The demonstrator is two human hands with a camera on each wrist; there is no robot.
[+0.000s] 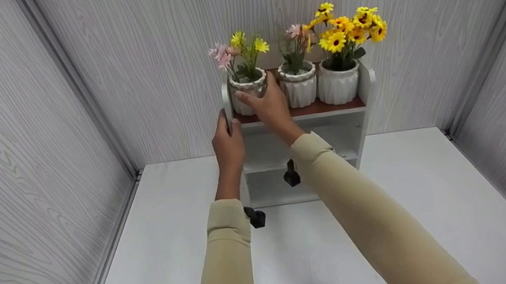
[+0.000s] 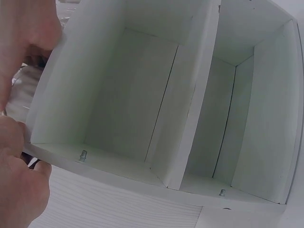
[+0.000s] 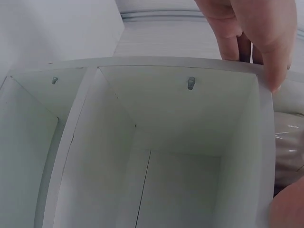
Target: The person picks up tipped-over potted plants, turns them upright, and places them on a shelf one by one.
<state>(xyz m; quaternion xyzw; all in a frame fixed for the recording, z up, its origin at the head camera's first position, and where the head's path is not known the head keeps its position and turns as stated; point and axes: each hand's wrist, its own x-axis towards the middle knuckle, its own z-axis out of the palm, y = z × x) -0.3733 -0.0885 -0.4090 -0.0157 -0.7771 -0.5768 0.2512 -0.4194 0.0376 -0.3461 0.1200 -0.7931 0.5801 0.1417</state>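
Note:
A white shelf unit (image 1: 360, 131) stands against the back wall with a brown top board. My left hand (image 1: 229, 147) grips its left side panel, thumb inside and fingers outside; in the left wrist view that hand (image 2: 21, 185) is at the lower left. On the top board, my right hand (image 1: 273, 109) holds the leftmost white pot (image 1: 243, 107), thumb in front and fingers at its right side. Pink and yellow flowers (image 1: 237, 39) rise from this pot. Beside it stand a middle white pot (image 1: 301, 89) with pink flowers and a right white pot (image 1: 338, 85) with yellow flowers.
Below the top, the shelf's open compartments (image 2: 135, 90) show small metal pegs (image 3: 191, 83) on the side wall. The unit stands on a white table (image 1: 171, 239). Wood-grain panels (image 1: 3, 170) enclose the left, back and right.

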